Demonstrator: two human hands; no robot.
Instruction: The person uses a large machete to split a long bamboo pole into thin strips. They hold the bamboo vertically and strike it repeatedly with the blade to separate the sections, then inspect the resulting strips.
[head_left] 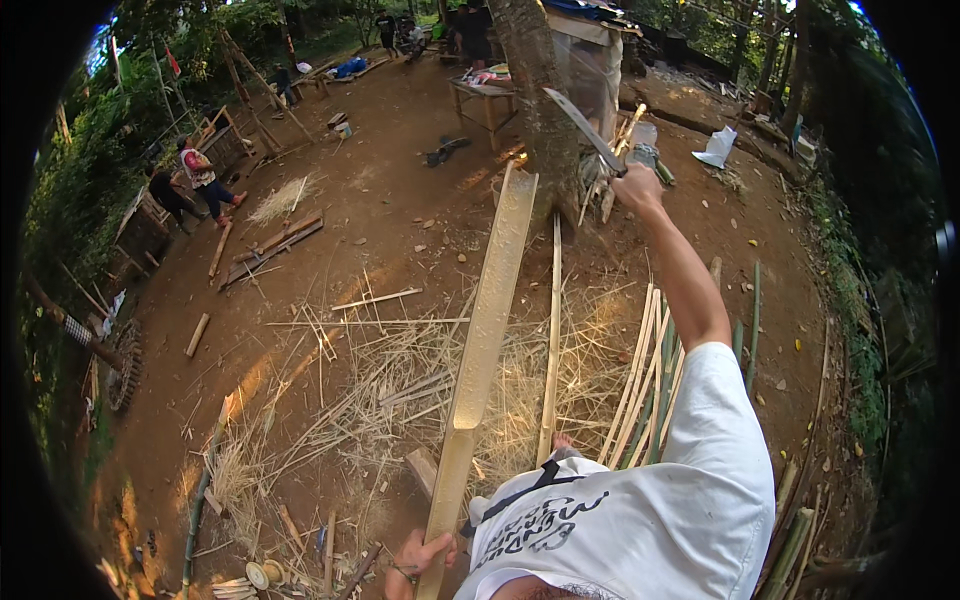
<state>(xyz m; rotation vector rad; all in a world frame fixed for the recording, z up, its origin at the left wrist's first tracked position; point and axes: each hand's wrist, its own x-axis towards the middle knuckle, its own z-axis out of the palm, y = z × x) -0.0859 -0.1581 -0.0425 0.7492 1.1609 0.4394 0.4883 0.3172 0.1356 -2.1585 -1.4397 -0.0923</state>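
Observation:
My right hand point(637, 187) is raised at arm's length, fingers wrapped round the handle of a machete point(585, 128). Its long, slightly curved blade points up and to the left, in front of a tree trunk point(535, 90). Low in the picture, my left hand point(422, 560) grips the near end of a split bamboo length point(492, 290). This pale half-culm shows its hollow inner face, with a node ridge partway along. It stretches away from me, its far end near the foot of the tree. Blade and bamboo are apart.
Bamboo shavings point(390, 380) litter the brown earth around the split bamboo. A narrow strip point(553, 330) and several bamboo poles point(645, 380) lie to its right. Two people point(200, 180) stand far left. A wooden table point(485, 100) and a white sack point(716, 147) are farther off.

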